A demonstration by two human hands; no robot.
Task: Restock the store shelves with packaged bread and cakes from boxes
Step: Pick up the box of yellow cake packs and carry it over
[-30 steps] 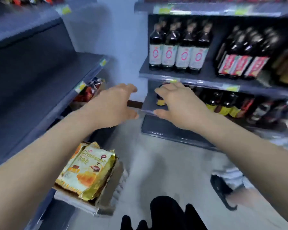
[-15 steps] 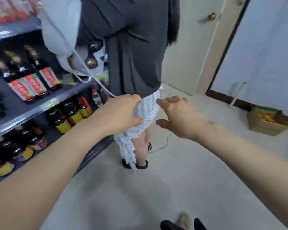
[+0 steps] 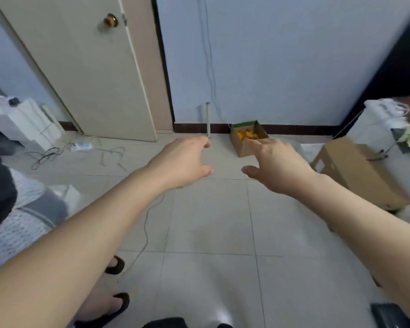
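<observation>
In the head view, the person faces a pale wall (image 3: 294,67) and a cream door (image 3: 92,67), with both bare arms stretched forward over the tiled floor (image 3: 211,221). The left hand (image 3: 185,162) and the right hand (image 3: 277,164) are both empty, fingers loose and slightly spread, gripping nothing. They hang side by side, apart from each other, and are aimed toward the foot of the wall.

The task's goods sit there: a small open box (image 3: 243,149) stands on the floor against the baseboard, just beyond the right hand's fingertips as seen from here. Orange and yellow packs (image 3: 246,134) show in its open top; what kind they are is too blurred to tell. To the right a larger cardboard box (image 3: 355,171) lies closed, so its contents cannot be told, and white bags (image 3: 384,124) are piled behind it. Cables (image 3: 45,157) trail across the floor on the left, and another person's feet in dark shoes (image 3: 115,266) stand at the lower left.

No shelf appears in this view. Since stock remains in the small box and the hands carry nothing, the restocking looks unfinished. The step in hand seems to be reaching for more packs, which then have to be carried to the shelves.
</observation>
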